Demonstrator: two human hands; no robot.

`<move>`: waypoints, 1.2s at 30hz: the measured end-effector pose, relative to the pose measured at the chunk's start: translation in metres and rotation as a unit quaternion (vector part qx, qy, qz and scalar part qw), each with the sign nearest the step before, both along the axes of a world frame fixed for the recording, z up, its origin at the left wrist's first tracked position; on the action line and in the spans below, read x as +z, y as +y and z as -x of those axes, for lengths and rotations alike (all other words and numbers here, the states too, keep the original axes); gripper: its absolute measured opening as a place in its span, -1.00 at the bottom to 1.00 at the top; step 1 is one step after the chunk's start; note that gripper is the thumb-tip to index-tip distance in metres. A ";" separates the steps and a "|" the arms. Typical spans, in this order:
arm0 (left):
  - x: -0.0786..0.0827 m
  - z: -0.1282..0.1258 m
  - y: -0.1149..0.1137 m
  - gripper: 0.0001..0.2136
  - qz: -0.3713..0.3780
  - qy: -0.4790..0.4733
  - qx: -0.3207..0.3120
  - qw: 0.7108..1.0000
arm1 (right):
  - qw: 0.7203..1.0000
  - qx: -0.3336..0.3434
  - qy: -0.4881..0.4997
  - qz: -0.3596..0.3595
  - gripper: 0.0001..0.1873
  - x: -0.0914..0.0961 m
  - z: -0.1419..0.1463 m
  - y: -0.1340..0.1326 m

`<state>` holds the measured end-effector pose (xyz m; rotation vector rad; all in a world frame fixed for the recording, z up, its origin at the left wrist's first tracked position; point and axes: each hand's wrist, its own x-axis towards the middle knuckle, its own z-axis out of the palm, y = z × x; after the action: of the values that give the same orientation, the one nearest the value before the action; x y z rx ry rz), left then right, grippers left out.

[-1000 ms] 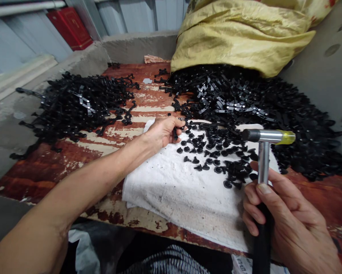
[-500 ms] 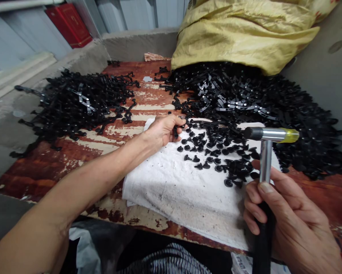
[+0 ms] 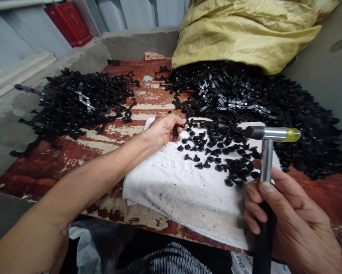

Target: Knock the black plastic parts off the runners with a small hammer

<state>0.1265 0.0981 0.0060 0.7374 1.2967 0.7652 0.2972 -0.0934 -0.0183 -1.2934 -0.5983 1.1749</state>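
My right hand (image 3: pixel 288 217) is wrapped round the handle of a mallet (image 3: pixel 266 160), held upright over the right side of the white cloth (image 3: pixel 171 190). The mallet's metal head has one black face and one yellow face. At the cloth's back left edge, my left hand (image 3: pixel 169 128) is closed, its fingertips pinching a small black linkage piece (image 3: pixel 176 131) that is mostly hidden by the fingers. Beside it, many loose black mushroom-shaped plugs (image 3: pixel 216 152) lie scattered on the cloth.
A heap of black jointed linkages (image 3: pixel 85 99) lies at the left. A larger heap of black parts (image 3: pixel 234 91) spills from a yellow woven sack (image 3: pixel 239 34) at the back right. Low concrete walls (image 3: pixel 139 43) edge the worn red-brown board (image 3: pixel 108 198). A red box (image 3: pixel 69 23) stands behind.
Almost nothing differs. Both hands keep their grips and places, and the whole view has shifted very slightly.
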 end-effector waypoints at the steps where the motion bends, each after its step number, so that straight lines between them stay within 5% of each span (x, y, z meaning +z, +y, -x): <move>1: 0.000 0.000 0.000 -0.80 0.000 0.001 0.000 1.000 | 1.000 -0.001 0.001 0.000 -0.58 0.000 0.000 0.000; 36: -0.004 -0.001 -0.002 -0.82 -0.030 -0.003 0.013 0.999 | 1.000 0.009 0.005 -0.006 -0.62 -0.003 -0.004 -0.002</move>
<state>0.1274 0.0958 0.0024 0.7674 1.2850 0.8294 0.3011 -0.0958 -0.0218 -1.2738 -0.6112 1.1900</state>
